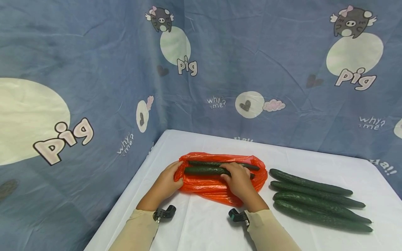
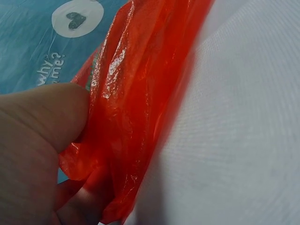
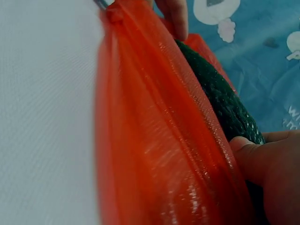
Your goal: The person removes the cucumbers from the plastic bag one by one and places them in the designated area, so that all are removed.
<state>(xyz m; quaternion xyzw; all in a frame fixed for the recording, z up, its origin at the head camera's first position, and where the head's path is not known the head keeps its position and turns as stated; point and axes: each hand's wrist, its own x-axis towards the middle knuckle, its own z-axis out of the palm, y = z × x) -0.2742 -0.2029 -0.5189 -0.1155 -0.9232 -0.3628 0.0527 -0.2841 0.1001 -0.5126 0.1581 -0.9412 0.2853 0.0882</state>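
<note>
A red plastic bag [image 1: 207,190] lies on the white table, its mouth spread around two dark green cucumbers. The nearer cucumber [image 1: 201,170] is in my right hand [image 1: 239,179], thumb on the near side and fingers across it. Behind it lies the farther cucumber [image 1: 204,163], partly covered by that hand. My left hand [image 1: 166,181] grips the bag's left end; in the left wrist view the thumb [image 2: 51,112] presses on the crumpled red plastic, with fingers showing through beneath. The right wrist view shows the bumpy cucumber [image 3: 215,91] rising past the bag's edge.
Several cucumbers [image 1: 317,200] lie side by side on the table right of the bag. The white table [image 1: 204,228] meets a blue printed cloth [image 1: 220,52] along its back and left. A black wrist device [image 1: 166,212] sits at the left cuff, another [image 1: 238,215] at the right.
</note>
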